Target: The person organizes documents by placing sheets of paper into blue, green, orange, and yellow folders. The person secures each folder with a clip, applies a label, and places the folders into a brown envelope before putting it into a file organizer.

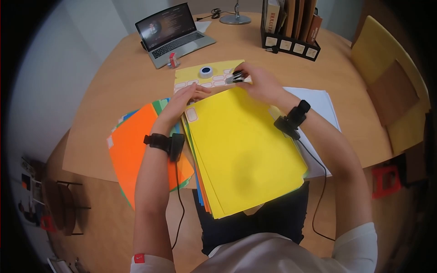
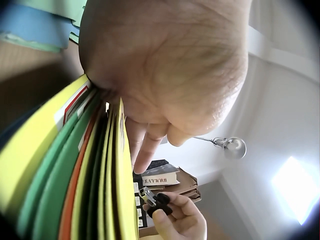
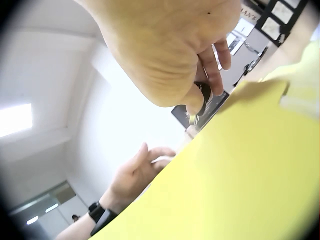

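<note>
A thick stack of coloured folders (image 1: 246, 150), yellow on top, lies between my forearms, its near end over my lap. Green, orange and yellow edges (image 2: 75, 185) show in the left wrist view. At the stack's far left corner is my left hand (image 1: 184, 100), its palm against the edge and its fingers loosely extended beyond it. My right hand (image 1: 261, 84) pinches a small silver clip (image 1: 236, 77) with black rounded grips between thumb and fingers. It is just past the stack's far edge, over a yellow sheet with white labels (image 1: 207, 84).
A round white roll (image 1: 206, 72) sits on the label sheet. Orange and other coloured folders (image 1: 136, 141) fan out at left, with white paper (image 1: 314, 104) at right. Farther back are a laptop (image 1: 175, 36), a red-and-white item (image 1: 172, 61), a lamp base (image 1: 235, 19) and a black file holder (image 1: 291, 45).
</note>
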Demonstrator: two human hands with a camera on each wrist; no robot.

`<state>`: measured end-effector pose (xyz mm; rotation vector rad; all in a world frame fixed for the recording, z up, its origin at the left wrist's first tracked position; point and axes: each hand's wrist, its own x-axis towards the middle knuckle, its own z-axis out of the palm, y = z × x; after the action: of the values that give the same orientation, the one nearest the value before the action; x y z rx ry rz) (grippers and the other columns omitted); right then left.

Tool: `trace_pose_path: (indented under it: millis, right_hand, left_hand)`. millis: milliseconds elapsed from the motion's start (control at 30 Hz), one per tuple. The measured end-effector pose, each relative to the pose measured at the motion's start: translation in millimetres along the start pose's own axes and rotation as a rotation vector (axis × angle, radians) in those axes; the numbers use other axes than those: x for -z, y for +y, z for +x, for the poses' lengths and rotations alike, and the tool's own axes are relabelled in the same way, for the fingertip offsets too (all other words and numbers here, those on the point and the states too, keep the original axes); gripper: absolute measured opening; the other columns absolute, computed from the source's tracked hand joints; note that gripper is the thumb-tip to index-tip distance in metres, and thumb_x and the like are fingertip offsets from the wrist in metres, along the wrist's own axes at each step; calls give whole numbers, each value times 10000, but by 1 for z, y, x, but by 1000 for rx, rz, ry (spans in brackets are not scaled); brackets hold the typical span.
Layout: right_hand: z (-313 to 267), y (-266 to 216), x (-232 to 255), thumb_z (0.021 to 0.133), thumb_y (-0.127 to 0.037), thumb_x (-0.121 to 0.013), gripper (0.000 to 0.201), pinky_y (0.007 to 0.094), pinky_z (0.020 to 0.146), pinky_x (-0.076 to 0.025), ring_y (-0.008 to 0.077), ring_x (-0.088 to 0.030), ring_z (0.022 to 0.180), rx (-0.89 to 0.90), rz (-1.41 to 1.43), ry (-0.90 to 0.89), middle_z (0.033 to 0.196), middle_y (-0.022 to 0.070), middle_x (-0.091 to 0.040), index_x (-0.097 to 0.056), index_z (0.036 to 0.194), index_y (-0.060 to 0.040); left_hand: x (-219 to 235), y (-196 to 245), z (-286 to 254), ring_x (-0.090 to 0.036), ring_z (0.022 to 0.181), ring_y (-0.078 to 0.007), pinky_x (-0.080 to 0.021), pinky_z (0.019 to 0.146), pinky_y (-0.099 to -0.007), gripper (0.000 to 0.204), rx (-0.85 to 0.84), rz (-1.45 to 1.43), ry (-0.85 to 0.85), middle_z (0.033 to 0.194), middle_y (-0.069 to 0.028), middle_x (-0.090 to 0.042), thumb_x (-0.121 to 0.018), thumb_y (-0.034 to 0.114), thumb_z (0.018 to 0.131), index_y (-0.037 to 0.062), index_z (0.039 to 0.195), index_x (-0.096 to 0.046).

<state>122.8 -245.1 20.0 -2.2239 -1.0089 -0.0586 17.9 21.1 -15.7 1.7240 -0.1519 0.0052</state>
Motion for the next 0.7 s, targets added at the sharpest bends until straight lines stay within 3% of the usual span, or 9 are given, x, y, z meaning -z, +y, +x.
trace_pose_path:
  millis: [67, 167, 267, 400, 500, 600, 700]
  right_hand:
    - [11, 54, 3, 880, -109, -762, 414, 382, 945, -519, 277, -666, 1098, -29, 67, 117, 1158, 155, -696, -577, 1236, -5]
    - [10, 108, 24, 881, -238, -772, 434, 379, 926, -515, 298, -675, 1069, -157, 47, 197, 1134, 184, -705, -615, 1213, -6]
    - [1, 135, 41, 869, -278, -775, 499, 363, 937, -512, 309, -675, 1067, -333, -80, 143, 1149, 192, -697, -604, 1246, -1]
    - [-3, 149, 41, 881, -317, -747, 504, 406, 925, -521, 353, -669, 1055, -268, -260, 117, 1132, 203, -698, -598, 1246, -3]
    - [8, 132, 29, 910, -327, -701, 446, 430, 944, -514, 370, -662, 1073, 31, -519, 416, 1142, 215, -698, -633, 1216, -10]
    - [33, 81, 25, 973, -421, -634, 460, 428, 924, -515, 346, -671, 1034, -21, -226, 72, 1126, 186, -701, -666, 1174, -8]
    - [53, 39, 0, 995, -495, -557, 512, 448, 921, -511, 345, -677, 1029, -141, -268, -231, 1112, 183, -716, -699, 1155, -30]
  left_hand:
    - [0, 0, 0, -666, 1010, -137, -479, 963, -249, 506, -7, 12, 4, 1073, -106, -745, -350, 351, 1125, -44, 1230, -647]
    - [2, -1, 1, -667, 993, -134, -481, 958, -246, 531, 15, 13, 3, 1053, -101, -744, -337, 361, 1127, -55, 1217, -654]
    - [2, -1, 3, -667, 989, -133, -486, 951, -250, 561, 24, 6, 1, 1053, -103, -742, -326, 380, 1128, -64, 1208, -660]
    - [4, -7, 4, -667, 1004, -144, -493, 960, -259, 604, 30, -40, -9, 1079, -109, -736, -320, 424, 1125, -62, 1202, -670]
    - [-2, 2, -2, -669, 1021, -160, -492, 982, -267, 632, 71, -40, 10, 1100, -112, -731, -321, 464, 1117, -50, 1203, -679]
    - [3, -5, 2, -668, 1039, -174, -491, 999, -274, 649, 84, -11, -20, 1124, -116, -723, -316, 488, 1112, -38, 1200, -687]
    - [0, 0, -1, -660, 1054, -167, -487, 1003, -275, 668, 82, -34, -32, 1116, -107, -720, -295, 504, 1111, -27, 1202, -690]
